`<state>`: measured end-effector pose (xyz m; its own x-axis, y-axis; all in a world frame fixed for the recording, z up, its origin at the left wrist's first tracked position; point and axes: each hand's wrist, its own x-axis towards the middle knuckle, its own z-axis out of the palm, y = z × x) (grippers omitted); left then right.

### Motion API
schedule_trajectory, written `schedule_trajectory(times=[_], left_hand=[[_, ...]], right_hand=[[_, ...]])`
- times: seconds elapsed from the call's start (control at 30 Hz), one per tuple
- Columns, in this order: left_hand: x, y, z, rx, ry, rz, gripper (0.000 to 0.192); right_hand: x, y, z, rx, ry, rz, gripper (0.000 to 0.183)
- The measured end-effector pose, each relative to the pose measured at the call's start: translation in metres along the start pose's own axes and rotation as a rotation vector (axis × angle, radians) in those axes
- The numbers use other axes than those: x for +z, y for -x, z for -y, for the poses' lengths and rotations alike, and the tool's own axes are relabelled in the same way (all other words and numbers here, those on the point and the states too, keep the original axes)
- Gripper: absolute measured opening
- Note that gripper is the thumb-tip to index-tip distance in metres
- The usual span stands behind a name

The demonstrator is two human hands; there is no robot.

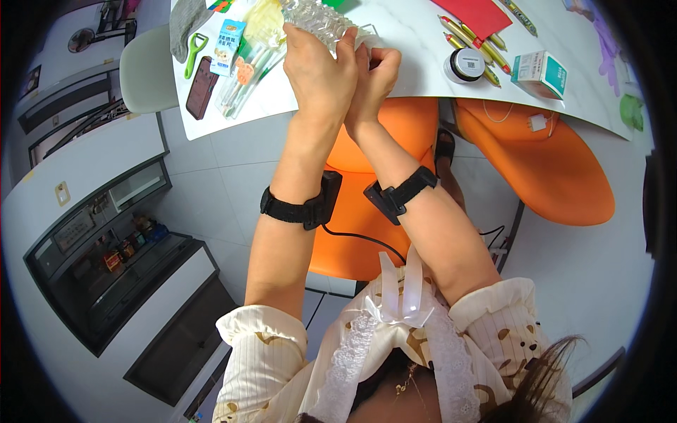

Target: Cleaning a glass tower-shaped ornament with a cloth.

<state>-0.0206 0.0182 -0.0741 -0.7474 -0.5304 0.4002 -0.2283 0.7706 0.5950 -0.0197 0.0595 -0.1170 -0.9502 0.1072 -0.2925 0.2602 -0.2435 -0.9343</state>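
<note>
Over the edge of the white marbled table [418,79], my left hand [321,71] and my right hand [374,74] are close together, the wrists nearly touching. Both are at a clear, ridged plastic or glass object [320,21] at the top of the view. My left thumb lies against its left side, and my right fingers curl at its lower right end. The right fingertips are partly hidden, so their grip cannot be told. A yellowish transparent bag [259,21] lies left of the clear object.
Left: green peeler [195,55], dark phone [202,87], blue packet [227,47], clear pen case [246,79], grey cloth [185,26]. Right: lidded jar [464,65], teal-white box [539,74], gold-coloured pens [470,42], red paper [478,16]. Orange chairs [550,174] stand by the table.
</note>
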Motion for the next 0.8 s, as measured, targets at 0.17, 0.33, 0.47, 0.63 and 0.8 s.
schedule_trajectory(times=[0.17,0.33,0.47,0.63,0.8], left_hand=[[-0.002,0.000,-0.011,-0.065,-0.021,0.003,0.041],[-0.002,0.000,-0.016,-0.127,-0.043,-0.006,0.041],[0.003,0.001,-0.013,-0.061,-0.097,-0.073,0.042],[-0.004,0.002,-0.023,-0.118,-0.210,-0.023,0.048],[-0.021,-0.004,0.004,-0.033,-0.024,0.239,0.048]], right_hand=[[0.000,0.004,-0.003,-0.029,-0.005,0.025,0.024],[0.002,0.006,-0.003,-0.013,-0.018,0.031,0.025],[0.005,0.015,-0.022,0.068,-0.080,0.117,0.024],[-0.007,0.026,-0.037,0.230,-0.042,0.291,0.020],[-0.038,-0.003,0.009,0.085,0.045,0.089,0.017]])
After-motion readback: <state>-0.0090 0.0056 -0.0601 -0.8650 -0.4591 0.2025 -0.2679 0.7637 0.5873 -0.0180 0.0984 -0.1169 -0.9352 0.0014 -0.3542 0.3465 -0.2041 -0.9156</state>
